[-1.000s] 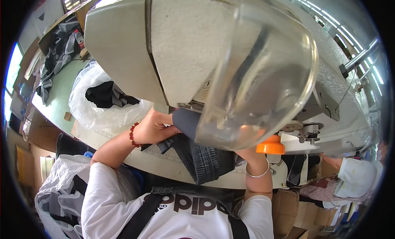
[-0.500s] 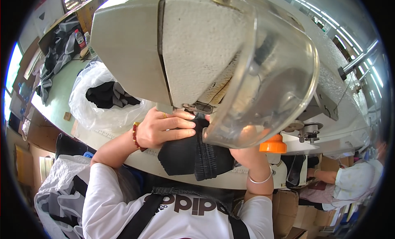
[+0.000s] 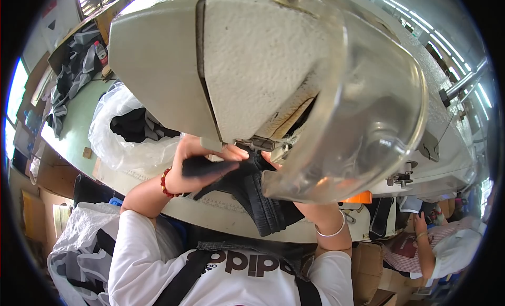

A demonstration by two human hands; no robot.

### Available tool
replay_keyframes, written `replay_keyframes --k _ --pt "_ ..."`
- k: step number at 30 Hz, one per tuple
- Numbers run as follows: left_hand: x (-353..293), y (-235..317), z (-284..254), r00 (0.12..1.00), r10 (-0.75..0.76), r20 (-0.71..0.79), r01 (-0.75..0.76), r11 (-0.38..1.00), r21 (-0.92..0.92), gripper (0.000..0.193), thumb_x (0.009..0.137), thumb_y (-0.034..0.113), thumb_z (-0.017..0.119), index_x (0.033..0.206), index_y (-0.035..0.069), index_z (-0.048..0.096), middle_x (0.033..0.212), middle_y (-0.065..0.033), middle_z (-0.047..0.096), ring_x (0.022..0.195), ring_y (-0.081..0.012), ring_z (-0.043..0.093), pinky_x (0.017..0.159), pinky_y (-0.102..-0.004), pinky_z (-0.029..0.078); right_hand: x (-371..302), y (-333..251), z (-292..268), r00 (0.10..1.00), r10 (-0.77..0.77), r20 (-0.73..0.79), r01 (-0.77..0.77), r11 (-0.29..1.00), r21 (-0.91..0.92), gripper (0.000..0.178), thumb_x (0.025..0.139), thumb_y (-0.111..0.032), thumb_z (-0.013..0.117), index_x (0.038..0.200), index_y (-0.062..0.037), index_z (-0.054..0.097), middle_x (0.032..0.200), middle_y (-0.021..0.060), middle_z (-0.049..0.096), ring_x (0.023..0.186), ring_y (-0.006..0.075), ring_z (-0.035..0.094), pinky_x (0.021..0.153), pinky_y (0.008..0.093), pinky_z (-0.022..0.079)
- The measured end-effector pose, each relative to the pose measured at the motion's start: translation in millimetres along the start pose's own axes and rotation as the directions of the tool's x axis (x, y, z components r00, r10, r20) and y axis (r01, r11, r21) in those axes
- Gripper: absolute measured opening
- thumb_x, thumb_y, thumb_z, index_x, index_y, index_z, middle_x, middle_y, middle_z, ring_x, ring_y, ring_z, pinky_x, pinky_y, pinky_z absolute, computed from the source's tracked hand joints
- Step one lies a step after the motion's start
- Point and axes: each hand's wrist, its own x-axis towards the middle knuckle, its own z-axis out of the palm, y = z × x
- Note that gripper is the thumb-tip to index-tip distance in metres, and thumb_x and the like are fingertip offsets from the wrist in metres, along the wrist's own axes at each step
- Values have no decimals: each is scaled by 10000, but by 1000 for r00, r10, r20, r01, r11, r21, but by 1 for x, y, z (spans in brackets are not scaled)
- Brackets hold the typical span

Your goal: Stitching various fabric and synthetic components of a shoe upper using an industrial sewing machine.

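1. A black fabric flap (image 3: 206, 167) now covers much of the left hand (image 3: 189, 148), uncovered half a second ago.
2. The co-worker's forearm (image 3: 426, 252), earlier stretched sideways, now points upward.
3. The orange cap (image 3: 360, 197) is now mostly hidden.

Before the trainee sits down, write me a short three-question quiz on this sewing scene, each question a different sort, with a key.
1. True or false: the left hand wears a red beaded bracelet at its wrist.

2. Which thing is the left hand touching?
a) a bottle
b) gathered black fabric
c) scissors

3. What lies in the see-through plastic bag on the table, to the left of the sewing machine?

Key:
1. True.
2. b.
3. Black and grey fabric.
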Motion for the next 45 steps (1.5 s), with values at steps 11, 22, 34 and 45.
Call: replay_keyframes --k 11,22,34,45 --pt "5 10 -4 916 272 296 -368 863 346 288 730 45 720 1010 -14 749 1037 -158 781 978 -341 781 810 -409 645 -15 22 12 884 196 424 -315 -421 851 891 1088 -556 427 1671 43 119 1737 232 181 1561 326 312 1282 442 269" --pt "7 20 -1 931 228 285 -332 856 397 251 785 32 720 1029 -25 720 1072 -169 777 990 -345 767 848 -411 639 -19 26 12 750 359 556 -501 -243 831 1198 952 -746 529 1636 135 90 1751 210 158 1616 258 227 1316 315 158" --pt "10 10 -2 917 285 279 -370 867 332 236 795 40 726 1017 -31 695 1054 -168 757 1056 -357 741 895 -444 617 -64 85 80 973 107 203 138 -980 -144 905 1019 -610 504 1530 71 198 1597 215 234 1386 286 459 1204 334 312" --pt "8 16 2 914 264 307 -386 794 470 279 829 126 694 1080 14 747 1120 -154 768 1021 -323 758 822 -382 615 10 -4 -18 899 -222 379 302 -313 -900 328 1000 -316 538 1103 -16 457 1079 135 451 963 228 539 909 321 424"
